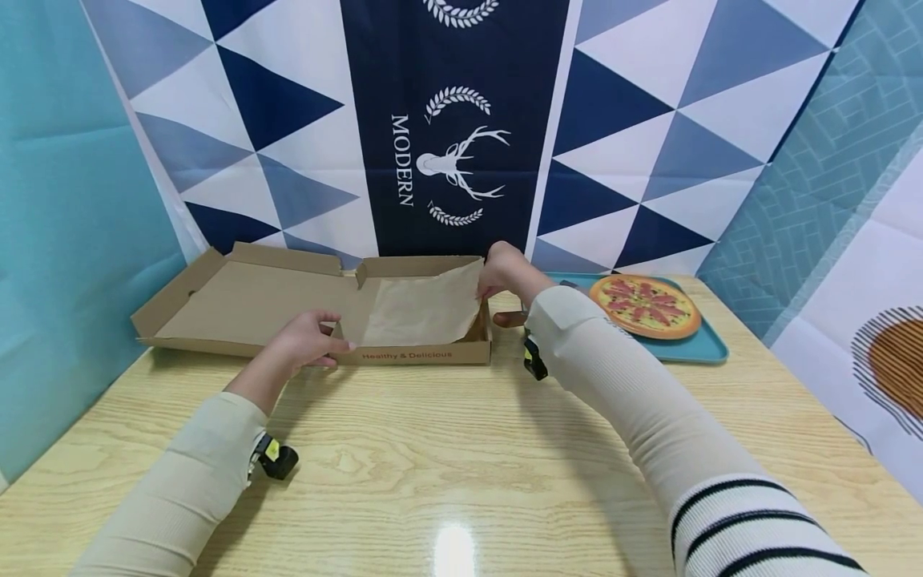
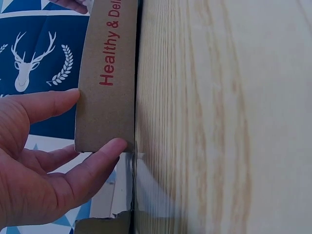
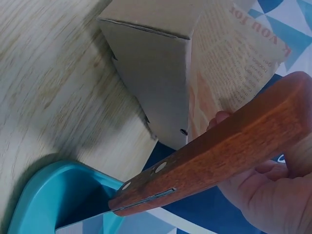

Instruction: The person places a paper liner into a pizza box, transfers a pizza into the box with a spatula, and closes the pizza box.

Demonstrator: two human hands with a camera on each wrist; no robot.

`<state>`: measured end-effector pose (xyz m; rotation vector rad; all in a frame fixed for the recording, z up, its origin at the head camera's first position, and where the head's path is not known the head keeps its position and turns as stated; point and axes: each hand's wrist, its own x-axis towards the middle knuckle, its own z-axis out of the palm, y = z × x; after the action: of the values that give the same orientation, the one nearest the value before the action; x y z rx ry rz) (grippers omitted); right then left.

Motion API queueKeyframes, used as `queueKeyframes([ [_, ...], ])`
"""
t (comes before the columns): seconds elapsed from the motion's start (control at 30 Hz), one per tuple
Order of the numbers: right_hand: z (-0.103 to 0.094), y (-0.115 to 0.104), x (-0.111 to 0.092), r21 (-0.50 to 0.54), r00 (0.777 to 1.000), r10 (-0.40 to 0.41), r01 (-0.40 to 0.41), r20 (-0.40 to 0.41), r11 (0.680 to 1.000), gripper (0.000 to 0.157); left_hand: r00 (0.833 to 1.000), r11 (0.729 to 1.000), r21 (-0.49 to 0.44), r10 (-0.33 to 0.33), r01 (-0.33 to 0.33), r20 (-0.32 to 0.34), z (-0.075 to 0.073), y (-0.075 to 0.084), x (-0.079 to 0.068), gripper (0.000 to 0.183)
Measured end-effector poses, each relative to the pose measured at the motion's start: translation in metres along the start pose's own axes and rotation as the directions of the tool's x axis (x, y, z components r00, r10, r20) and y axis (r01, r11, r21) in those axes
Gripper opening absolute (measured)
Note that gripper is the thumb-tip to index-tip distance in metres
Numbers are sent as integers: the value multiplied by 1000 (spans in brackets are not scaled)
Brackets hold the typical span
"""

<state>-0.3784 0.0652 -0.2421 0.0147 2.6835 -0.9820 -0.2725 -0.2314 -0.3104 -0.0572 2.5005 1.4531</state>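
An open cardboard pizza box point(image 1: 418, 357) sits at the back of the table, its lid point(image 1: 245, 304) laid out to the left. Inside the box lies a printed paper sheet point(image 1: 418, 308). My left hand point(image 1: 306, 340) grips the box's front left corner; in the left wrist view its thumb point(image 2: 109, 151) rests on the front wall. At the box's right end my right hand point(image 1: 505, 268) pinches the sheet's raised edge. A tool's wooden handle point(image 3: 219, 151) crosses before this hand in the right wrist view; contact between them is unclear.
A pizza point(image 1: 645, 306) lies on a blue tray point(image 1: 692, 349) at the back right. The tool's metal part reaches over the tray point(image 3: 36, 195), half hidden by my sleeve. Patterned cloth point(image 1: 454, 96) hangs behind the table point(image 1: 404, 449).
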Motion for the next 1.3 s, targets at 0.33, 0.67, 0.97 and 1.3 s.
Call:
queueKeyframes([
  [0.33, -1, 7, 1, -156, 999, -41, 36, -34, 987, 24, 1000, 1000, 0, 9, -9, -6, 1, -1, 0, 74],
  [0.67, -6, 8, 0, -115, 998, -49, 45, -30, 992, 26, 1000, 1000, 3, 13, -13, -6, 1, 0, -1, 72],
  [0.97, -7, 2, -15, -114, 992, -127, 126, 1, 985, 6, 1000, 1000, 1, 27, -27, -5, 1, -2, 0, 72],
  [1.3, -2, 2, -34, -156, 967, -255, 253, 4, 955, 18, 1000, 1000, 11, 23, -23, -8, 1, 0, -1, 72],
])
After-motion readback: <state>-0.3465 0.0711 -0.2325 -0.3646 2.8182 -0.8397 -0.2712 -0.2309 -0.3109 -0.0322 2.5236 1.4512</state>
